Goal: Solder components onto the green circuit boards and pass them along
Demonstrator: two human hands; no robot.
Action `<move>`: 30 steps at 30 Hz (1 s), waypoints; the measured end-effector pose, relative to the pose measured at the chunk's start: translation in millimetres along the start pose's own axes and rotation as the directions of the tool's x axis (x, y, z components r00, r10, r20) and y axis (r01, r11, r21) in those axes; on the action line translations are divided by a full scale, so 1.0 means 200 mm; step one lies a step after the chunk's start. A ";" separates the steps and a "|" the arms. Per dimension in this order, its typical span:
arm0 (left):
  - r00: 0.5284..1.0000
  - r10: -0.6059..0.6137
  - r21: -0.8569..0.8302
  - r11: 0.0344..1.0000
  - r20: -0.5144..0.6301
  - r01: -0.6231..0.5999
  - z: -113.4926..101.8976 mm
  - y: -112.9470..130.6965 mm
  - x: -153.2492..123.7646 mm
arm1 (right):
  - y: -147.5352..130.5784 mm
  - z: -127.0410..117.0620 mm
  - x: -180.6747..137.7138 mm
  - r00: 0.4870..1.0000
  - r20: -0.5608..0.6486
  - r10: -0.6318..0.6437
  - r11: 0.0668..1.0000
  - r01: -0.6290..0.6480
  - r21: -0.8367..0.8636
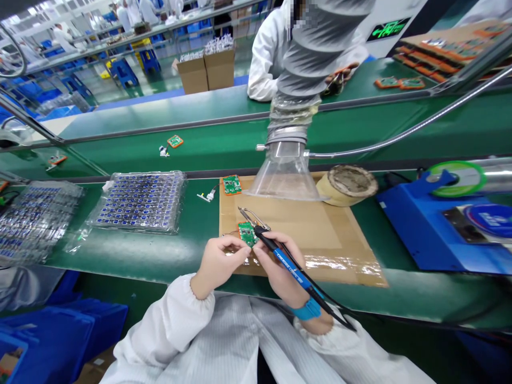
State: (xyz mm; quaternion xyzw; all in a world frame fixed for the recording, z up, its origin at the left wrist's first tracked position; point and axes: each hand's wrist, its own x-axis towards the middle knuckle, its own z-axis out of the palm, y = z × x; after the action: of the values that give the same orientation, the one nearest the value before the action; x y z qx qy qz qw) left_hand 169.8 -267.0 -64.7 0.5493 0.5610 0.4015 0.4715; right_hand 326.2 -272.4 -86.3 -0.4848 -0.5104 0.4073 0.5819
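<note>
A green circuit board (247,233) with an orange edge is held low over the brown cardboard sheet (320,229). My left hand (219,262) is closed, thumb and fingers pinching the board's near left edge. My right hand (282,266) is closed around a black and blue soldering iron (286,260). Its metal tip points up and left, beyond the board, and its cable runs back past my wrist. Fingertips of the right hand come close to the board's near right corner; whether they touch it I cannot tell. Another board (232,185) lies at the sheet's far left corner, wired to a white connector (207,196).
A clear fume funnel (284,176) hangs over the sheet. Behind it right stands a round pot (348,184); farther right, a blue stand (416,224) with a solder reel. Trays of parts (140,200) lie left. A co-worker's sleeve (264,58) rests across the bench.
</note>
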 end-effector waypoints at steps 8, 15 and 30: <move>0.987 0.136 0.458 0.875 0.082 -0.158 -0.13 -0.10 0.19 | 0.12 -0.08 0.03 0.997 -0.073 0.018 0.987 -0.030 -0.160; 0.989 0.025 0.538 0.837 0.148 -0.102 -0.13 -0.14 0.30 | 0.15 -0.16 -0.03 0.987 -0.071 -0.142 0.938 0.111 -0.329; 0.952 -0.084 0.579 0.808 0.295 -0.108 -0.17 -0.04 0.37 | 0.14 -0.16 -0.03 0.958 0.043 -0.282 0.864 0.273 -0.423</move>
State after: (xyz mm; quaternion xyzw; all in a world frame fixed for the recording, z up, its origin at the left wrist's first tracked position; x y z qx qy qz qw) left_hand 137.6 -190.9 -71.6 0.7272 0.5738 0.1207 0.3568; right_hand 358.3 -278.6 -114.9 -0.5251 -0.6451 0.1936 0.5202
